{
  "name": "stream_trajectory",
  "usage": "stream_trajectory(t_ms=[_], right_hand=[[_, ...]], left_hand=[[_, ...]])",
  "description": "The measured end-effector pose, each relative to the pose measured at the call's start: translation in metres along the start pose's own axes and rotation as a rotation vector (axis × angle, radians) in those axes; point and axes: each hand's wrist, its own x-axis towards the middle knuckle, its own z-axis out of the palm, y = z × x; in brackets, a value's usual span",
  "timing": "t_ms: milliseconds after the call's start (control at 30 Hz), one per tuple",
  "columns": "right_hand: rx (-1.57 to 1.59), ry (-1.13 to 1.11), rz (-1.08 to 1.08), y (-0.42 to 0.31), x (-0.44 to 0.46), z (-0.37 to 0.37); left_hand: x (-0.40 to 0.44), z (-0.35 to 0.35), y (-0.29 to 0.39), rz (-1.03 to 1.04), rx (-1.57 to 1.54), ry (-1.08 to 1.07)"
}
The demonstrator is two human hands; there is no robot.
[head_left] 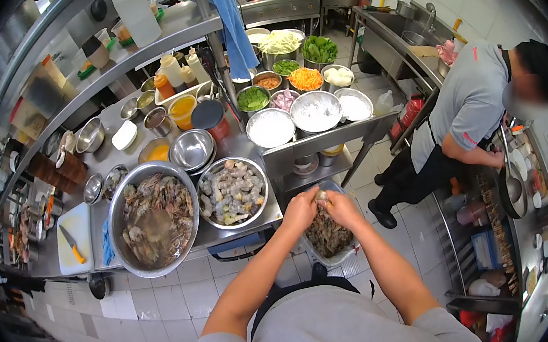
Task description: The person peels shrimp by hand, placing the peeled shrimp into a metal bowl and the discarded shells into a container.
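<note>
My left hand [300, 211] and my right hand [342, 208] meet in front of me, fingers closed on a small greyish shrimp [321, 195] between them. Most of the shrimp is hidden by the fingers. Below the hands stands a plastic bin [336, 258] holding a brown heap of shrimp shells [329, 233]. On the counter to the left, a steel bowl [266, 202] is full of peeled grey shrimp [231, 192]. Beside it, a larger steel basin [115, 231] holds whole shrimp [157, 200] in murky liquid.
A knife [72, 244] with an orange handle lies on a white cutting board [67, 259] at the far left. Bowls of white powder [316, 110] and cut vegetables [305, 79] line the counter ahead. A co-worker [467, 104] stands at right, holding a pan [515, 193].
</note>
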Motion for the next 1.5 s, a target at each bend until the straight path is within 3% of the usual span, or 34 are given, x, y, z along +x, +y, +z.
stream_trajectory(t_ms=[33,133,267,333,433,700,800,833,867,900,933,1000,1033,1100,1167,1333,1400,1500], right_hand=[[-0.052,0.019,-0.057,0.001,0.001,-0.001],[-0.039,-0.007,-0.061,-0.004,0.004,-0.008],[0.012,-0.099,0.082,-0.011,0.007,-0.003],[-0.016,-0.063,0.092,-0.009,0.006,0.006],[-0.058,0.019,0.071,-0.011,-0.001,0.012],[-0.128,0.119,-0.028,0.003,0.002,0.019],[-0.132,0.098,-0.115,0.006,0.003,0.009],[-0.133,0.099,-0.113,0.004,0.004,0.004],[-0.006,-0.027,-0.05,0.001,0.006,-0.002],[0.124,-0.155,0.013,0.001,0.008,-0.005],[0.123,-0.154,0.012,0.008,0.009,0.0],[0.743,-0.282,0.105,0.017,0.013,0.01],[0.741,-0.283,0.102,0.017,0.012,0.009],[1.034,-0.275,0.326,0.016,0.009,0.004],[1.013,-0.282,0.344,0.024,0.01,0.006],[0.836,-0.224,0.289,0.05,0.022,0.018],[0.046,-0.041,0.177,0.086,0.029,0.032],[-0.006,-0.008,0.166,0.096,0.018,0.032]], left_hand=[[0.0,0.008,-0.011,-0.003,-0.002,-0.004],[0.002,0.007,-0.016,-0.425,-0.521,-0.239],[-0.003,-0.008,0.016,-0.385,-0.351,-0.236],[-0.006,-0.003,0.023,-0.234,-0.151,-0.148],[-0.008,-0.002,0.027,-0.176,-0.123,-0.133],[-0.01,-0.004,0.018,-0.214,-0.176,-0.19],[-0.009,-0.01,0.005,-0.269,-0.282,-0.308],[-0.008,-0.019,0.009,-0.368,-0.477,-0.39],[-0.006,-0.027,0.012,-0.465,-0.671,-0.47],[-0.006,-0.031,0.01,-0.463,-0.671,-0.47],[-0.005,-0.035,0.008,-0.444,-0.725,-0.536],[-0.003,-0.042,0.006,-0.42,-0.777,-0.598],[-0.003,-0.044,0.006,-0.432,-0.806,-0.627],[-0.003,-0.046,0.009,-0.443,-0.837,-0.655],[-0.003,-0.047,0.013,-0.477,-1.027,-0.683],[-0.001,-0.037,0.018,-0.455,-1.045,-0.634],[-0.002,-0.035,0.02,-0.475,-1.085,-0.598],[-0.001,-0.027,0.014,-0.444,-0.894,-0.467]])
